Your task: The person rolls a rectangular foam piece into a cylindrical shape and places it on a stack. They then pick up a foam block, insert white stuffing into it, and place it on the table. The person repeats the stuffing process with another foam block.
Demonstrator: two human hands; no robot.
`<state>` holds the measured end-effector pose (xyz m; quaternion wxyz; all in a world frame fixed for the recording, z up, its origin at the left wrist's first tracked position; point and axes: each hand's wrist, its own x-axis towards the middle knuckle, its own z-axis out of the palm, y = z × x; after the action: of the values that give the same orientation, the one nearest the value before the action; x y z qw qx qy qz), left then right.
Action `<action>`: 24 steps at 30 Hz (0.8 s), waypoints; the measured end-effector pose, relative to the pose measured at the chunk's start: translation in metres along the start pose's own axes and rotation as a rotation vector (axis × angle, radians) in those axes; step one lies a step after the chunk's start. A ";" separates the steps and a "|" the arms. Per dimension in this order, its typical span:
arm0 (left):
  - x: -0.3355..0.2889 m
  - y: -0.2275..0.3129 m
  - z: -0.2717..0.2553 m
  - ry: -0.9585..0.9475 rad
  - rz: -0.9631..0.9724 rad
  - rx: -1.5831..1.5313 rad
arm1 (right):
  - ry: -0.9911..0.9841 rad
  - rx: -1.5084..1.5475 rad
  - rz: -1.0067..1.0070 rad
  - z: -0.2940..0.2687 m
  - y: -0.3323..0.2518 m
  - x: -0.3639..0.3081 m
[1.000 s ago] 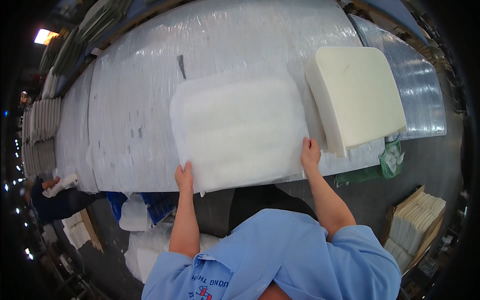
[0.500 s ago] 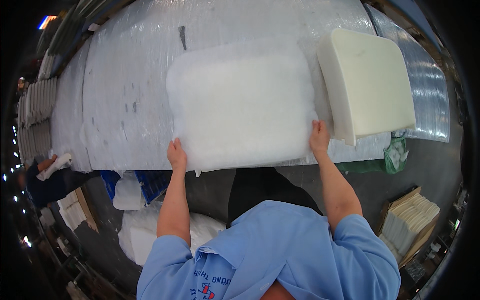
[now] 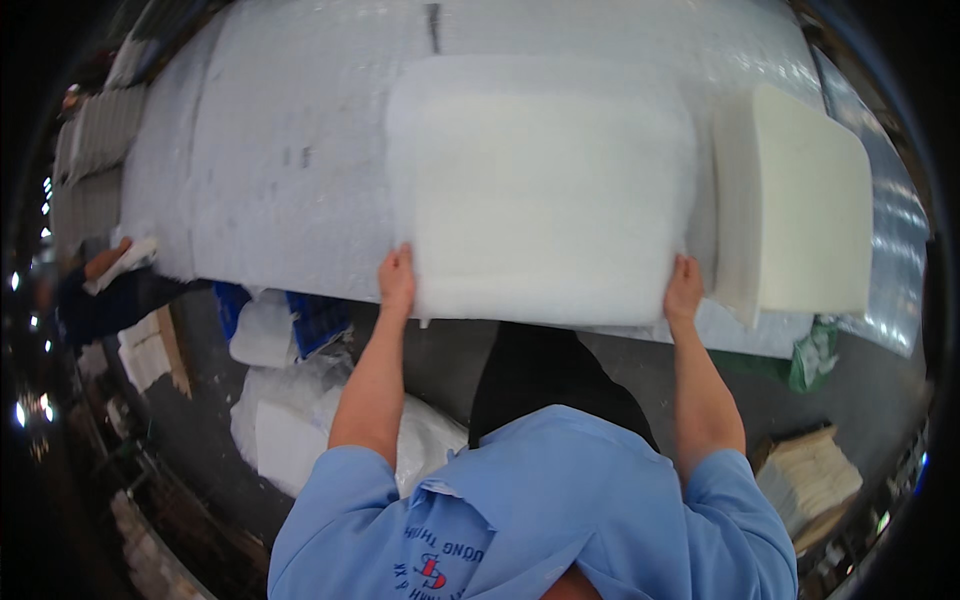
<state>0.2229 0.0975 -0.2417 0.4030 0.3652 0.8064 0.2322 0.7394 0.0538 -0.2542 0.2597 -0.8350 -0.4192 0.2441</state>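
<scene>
A soft white wadding sheet (image 3: 550, 190) lies over what looks like a cream foam cushion on the plastic-covered table. At its near left corner my left hand (image 3: 397, 282) is closed, fingers pinching the fluffy edge. My right hand (image 3: 684, 290) pinches the opposite edge near the right corner, also closed. The sheet's side edges look blurred, and the cushion beneath shows only as a paler, yellowish block. A small pale tip pokes out below the near left corner. Right of my right hand stands a bare cream foam cushion (image 3: 815, 205) with a rounded far corner.
Clear plastic wraps the wide table (image 3: 290, 200). Below its front edge are blue crates (image 3: 318, 325) and a plastic bag of white pieces (image 3: 280, 430). A green bag (image 3: 815, 355) hangs at right, above a box of foam pieces (image 3: 810, 480). Another person (image 3: 110, 295) works at far left.
My view has turned, so the table and both cushions sit further right in the picture. Both hands stay at the wadding's side edges.
</scene>
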 end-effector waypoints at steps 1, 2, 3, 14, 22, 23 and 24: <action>-0.003 -0.003 -0.001 0.005 -0.052 -0.140 | -0.015 0.015 -0.024 -0.004 -0.004 0.000; -0.007 0.004 -0.002 -0.002 -0.092 -0.267 | -0.025 0.033 0.011 -0.006 -0.001 -0.002; -0.012 0.008 -0.006 -0.009 -0.136 -0.402 | -0.039 0.043 0.040 -0.008 0.002 -0.003; -0.013 0.017 -0.015 -0.056 -0.085 -0.340 | 0.030 0.075 0.068 -0.022 -0.016 -0.018; -0.011 0.009 0.001 0.083 0.113 -0.085 | 0.061 -0.070 -0.024 -0.016 0.000 -0.002; -0.011 0.008 0.002 0.085 0.126 -0.034 | 0.045 -0.089 -0.016 -0.013 0.002 -0.001; -0.010 0.008 0.003 0.086 0.140 0.017 | 0.030 -0.108 -0.008 -0.009 0.004 -0.001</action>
<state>0.2326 0.0954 -0.2336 0.3478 0.4140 0.7972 0.2684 0.7467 0.0488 -0.2502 0.2217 -0.8496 -0.4312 0.2076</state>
